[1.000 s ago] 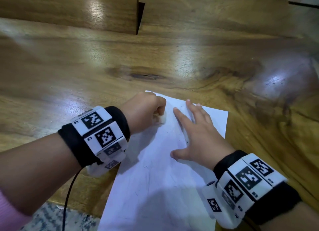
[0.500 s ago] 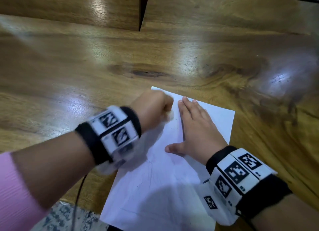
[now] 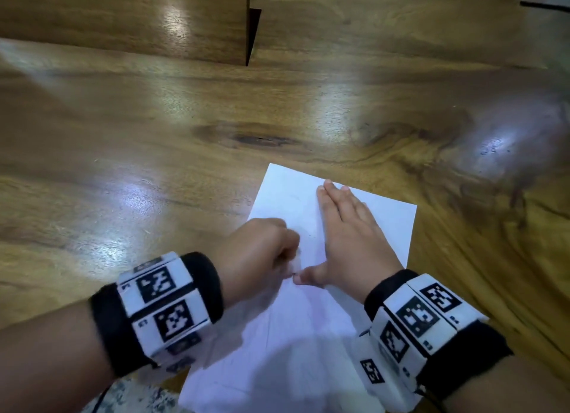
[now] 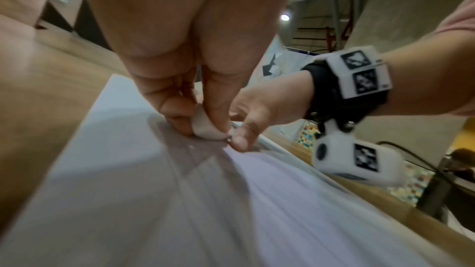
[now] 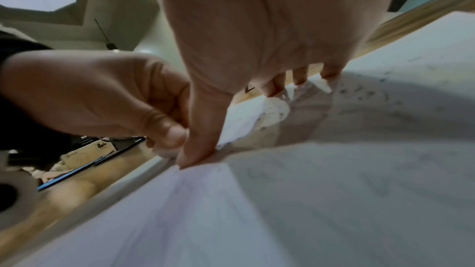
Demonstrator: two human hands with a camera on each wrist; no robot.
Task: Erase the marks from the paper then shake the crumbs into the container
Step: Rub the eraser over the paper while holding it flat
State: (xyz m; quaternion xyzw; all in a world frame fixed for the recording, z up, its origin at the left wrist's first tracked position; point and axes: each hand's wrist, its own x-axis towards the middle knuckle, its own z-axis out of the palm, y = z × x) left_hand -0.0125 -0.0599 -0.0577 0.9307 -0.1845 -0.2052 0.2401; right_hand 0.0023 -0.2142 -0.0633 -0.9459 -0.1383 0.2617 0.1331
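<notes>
Paper (image 3: 308, 335) lies flat on the wooden table (image 3: 154, 165), near its front edge.
The right hand (image 3: 351, 243) presses it down with straight fingers; the left hand (image 3: 256, 255) pinches a white eraser (image 4: 205, 129) against the sheet, touching the right thumb; dark crumbs (image 5: 359, 90) lie scattered near the right fingertips.

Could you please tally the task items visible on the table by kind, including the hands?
Sheets of white paper: 1
Erasers: 1
Hands: 2, the left hand and the right hand
Total: 4

bare table (image 3: 154, 165) around paper (image 3: 385, 227)
</notes>
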